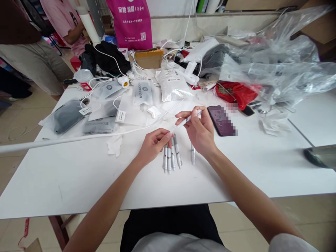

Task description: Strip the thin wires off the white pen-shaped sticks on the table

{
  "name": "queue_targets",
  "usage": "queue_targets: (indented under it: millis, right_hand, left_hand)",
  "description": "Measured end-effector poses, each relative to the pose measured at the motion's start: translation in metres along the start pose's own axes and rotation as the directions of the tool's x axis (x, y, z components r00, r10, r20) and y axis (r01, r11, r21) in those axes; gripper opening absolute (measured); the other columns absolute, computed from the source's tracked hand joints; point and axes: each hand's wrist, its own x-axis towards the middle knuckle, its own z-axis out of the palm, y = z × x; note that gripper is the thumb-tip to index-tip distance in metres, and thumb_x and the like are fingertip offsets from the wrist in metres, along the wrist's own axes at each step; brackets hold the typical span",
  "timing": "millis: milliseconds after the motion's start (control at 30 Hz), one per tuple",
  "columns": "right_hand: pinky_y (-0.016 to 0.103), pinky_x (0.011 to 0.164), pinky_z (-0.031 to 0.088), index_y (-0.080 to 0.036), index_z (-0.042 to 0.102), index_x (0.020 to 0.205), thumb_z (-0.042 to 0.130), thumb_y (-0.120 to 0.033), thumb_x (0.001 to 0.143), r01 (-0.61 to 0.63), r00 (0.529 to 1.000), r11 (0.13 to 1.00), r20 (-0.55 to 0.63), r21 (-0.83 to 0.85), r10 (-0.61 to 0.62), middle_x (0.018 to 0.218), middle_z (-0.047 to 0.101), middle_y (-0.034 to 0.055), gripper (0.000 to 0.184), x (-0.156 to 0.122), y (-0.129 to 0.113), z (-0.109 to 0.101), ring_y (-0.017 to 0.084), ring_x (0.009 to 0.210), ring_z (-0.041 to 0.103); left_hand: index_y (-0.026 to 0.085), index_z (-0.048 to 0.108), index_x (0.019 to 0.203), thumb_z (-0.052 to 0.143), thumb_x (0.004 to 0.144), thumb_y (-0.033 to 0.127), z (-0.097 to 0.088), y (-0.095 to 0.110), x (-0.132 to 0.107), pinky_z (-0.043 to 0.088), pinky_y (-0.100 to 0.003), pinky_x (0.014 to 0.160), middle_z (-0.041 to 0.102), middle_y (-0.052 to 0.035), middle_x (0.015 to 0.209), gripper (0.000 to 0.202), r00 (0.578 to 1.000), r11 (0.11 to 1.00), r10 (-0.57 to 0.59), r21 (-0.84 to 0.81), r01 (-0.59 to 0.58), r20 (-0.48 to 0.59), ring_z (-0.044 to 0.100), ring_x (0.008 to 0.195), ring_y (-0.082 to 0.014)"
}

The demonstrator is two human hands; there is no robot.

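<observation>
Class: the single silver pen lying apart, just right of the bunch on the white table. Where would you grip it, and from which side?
Grip the lone pen across its middle barrel, from above. It lies flat, with free table on both sides, so fingers fit either side; the right hand hovers just above it.

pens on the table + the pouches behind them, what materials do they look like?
Pens: glossy white barrels with grey metallic-looking ends, probably plastic with metal or plated tips; too small to be sure. The right hand holds one more pen; the left hand rests at the row.
Pouches: thin frosted plastic film, judging by creases and dark contents showing through.
Table: matte white, likely laminate.
</observation>
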Motion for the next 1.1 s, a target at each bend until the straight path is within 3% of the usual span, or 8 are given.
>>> queue_targets:
  millis: [133,333,567,767,900,1000,1100]
  right_hand:
    - [0.04,0.087,0.058,-0.03,0.039,0.1,0.06,-0.064,0.104,0.018,0.999,1.0,0.028,-0.004,-0.018,0.107,0.081,0.0009,0.04,-0.001,0.0,0.001,0.018,0.084,0.076]
    - [0.04,0.086,0.058,-0.03,0.039,0.101,0.058,-0.064,0.104,0.061,0.997,0.997,-0.035,-0.038,-0.062,0.106,0.08,0.0001,0.039,0.002,0.001,-0.003,0.018,0.081,0.076]
    - [0.04,0.084,0.063,-0.029,0.044,0.105,0.064,-0.063,0.102,-0.079,0.982,0.997,0.168,-0.018,0.081,0.115,0.081,0.006,0.039,-0.007,0.008,0.002,0.022,0.1,0.08]
    - [0.042,0.093,0.063,-0.027,0.05,0.102,0.069,-0.059,0.1,-0.105,0.981,0.993,0.159,-0.054,0.112,0.111,0.084,0.0079,0.038,-0.007,0.006,0.001,0.023,0.105,0.081]
    - [0.04,0.089,0.064,-0.026,0.051,0.1,0.076,-0.06,0.095,-0.118,0.975,0.992,0.185,-0.034,0.123,0.116,0.084,0.0095,0.042,-0.008,0.006,0.003,0.024,0.106,0.081]
    - [0.04,0.087,0.065,-0.025,0.051,0.096,0.081,-0.061,0.09,-0.123,0.974,0.992,0.187,-0.036,0.127,0.114,0.084,0.0103,0.046,-0.01,0.005,0.005,0.024,0.104,0.081]
    - [0.038,0.087,0.064,-0.025,0.052,0.092,0.084,-0.056,0.089,-0.12,0.982,0.991,0.14,-0.059,0.128,0.117,0.083,0.0104,0.045,-0.01,0.008,0.004,0.023,0.104,0.079]
  left_hand:
    - [0.017,0.074,0.101,0.072,0.098,0.058,0.0,0.0,0.0,0.028,-0.027,0.052,0.069,-0.0021,0.072,0.04,1.0,1.0,0.003,0.027,-0.003,0.006,0.037,0.052,-0.0081]
    - [0.017,0.075,0.101,0.071,0.099,0.058,0.001,-0.001,0.0,0.028,-0.027,0.052,0.07,-0.0029,0.072,0.041,1.0,0.998,0.005,0.063,-0.006,0.006,0.04,0.054,-0.0088]
    - [0.017,0.07,0.099,0.073,0.098,0.056,0.001,-0.004,0.002,0.03,-0.026,0.053,0.069,-0.0025,0.071,0.039,0.999,0.997,0.034,0.064,-0.034,-0.001,0.05,0.059,-0.0101]
    - [0.016,0.071,0.1,0.074,0.095,0.061,0.002,-0.006,0.002,0.027,-0.026,0.05,0.07,-0.0016,0.072,0.045,0.999,0.999,-0.034,0.038,0.034,-0.014,0.037,0.05,-0.0069]
    - [0.016,0.069,0.103,0.074,0.096,0.062,0.001,-0.007,0.004,0.028,-0.026,0.05,0.07,-0.0012,0.071,0.046,1.0,0.999,-0.005,0.037,0.005,-0.011,0.035,0.049,-0.007]
    - [0.017,0.069,0.108,0.071,0.099,0.06,0.0,-0.008,0.004,0.031,-0.027,0.053,0.071,-0.0023,0.076,0.044,0.999,0.997,0.04,0.068,-0.04,-0.007,0.044,0.054,-0.0092]
    - [0.018,0.066,0.116,0.067,0.103,0.055,0.0,-0.009,0.003,0.043,-0.027,0.068,0.075,-0.0056,0.09,0.039,0.997,0.989,0.081,0.121,-0.082,0.018,0.062,0.076,-0.0153]
